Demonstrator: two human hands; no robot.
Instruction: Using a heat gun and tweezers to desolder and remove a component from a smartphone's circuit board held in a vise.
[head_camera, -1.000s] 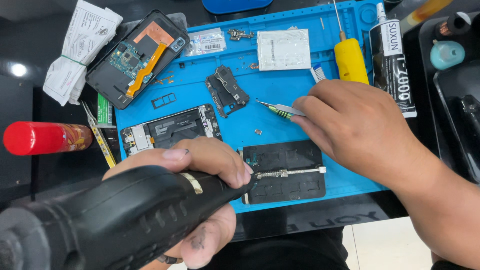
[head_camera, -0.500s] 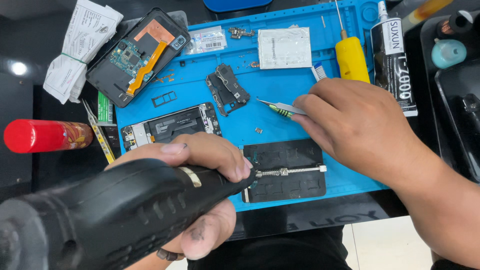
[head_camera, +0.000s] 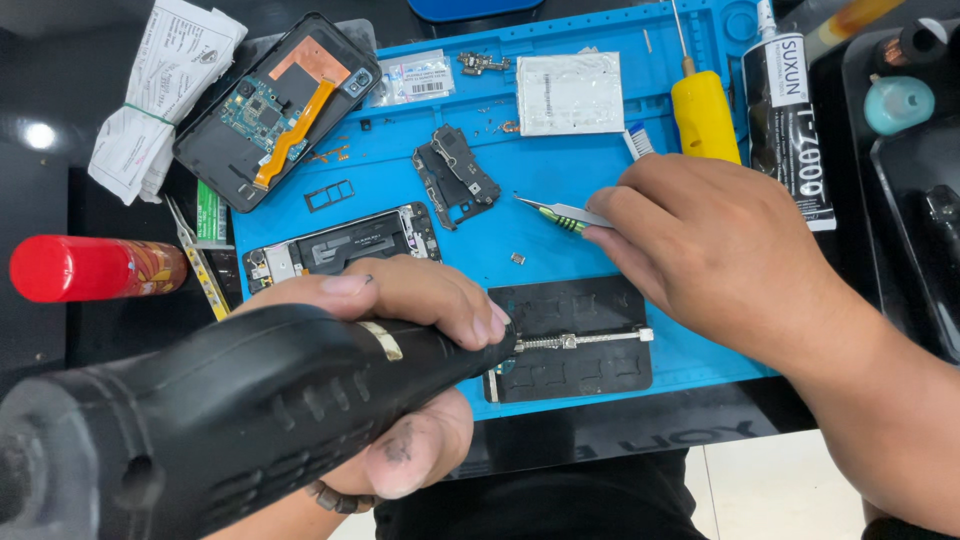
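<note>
The left hand (head_camera: 400, 330) wraps its fingers around a heavy black hot-air tool (head_camera: 230, 420). Right hand (head_camera: 720, 250) fingers pinch thin, slippery tweezers (head_camera: 560, 212).

The black rotary tool (head_camera: 230, 420) runs off the near left corner, its rear end blurred. Its nose hides the left end of the dark holder plate (head_camera: 580, 350), so what the tip touches cannot be told. The right hand (head_camera: 720, 250) covers the handles of the tweezers (head_camera: 560, 212) (only the points show). The blue object (head_camera: 470, 8) at the far edge is cut off.
</note>
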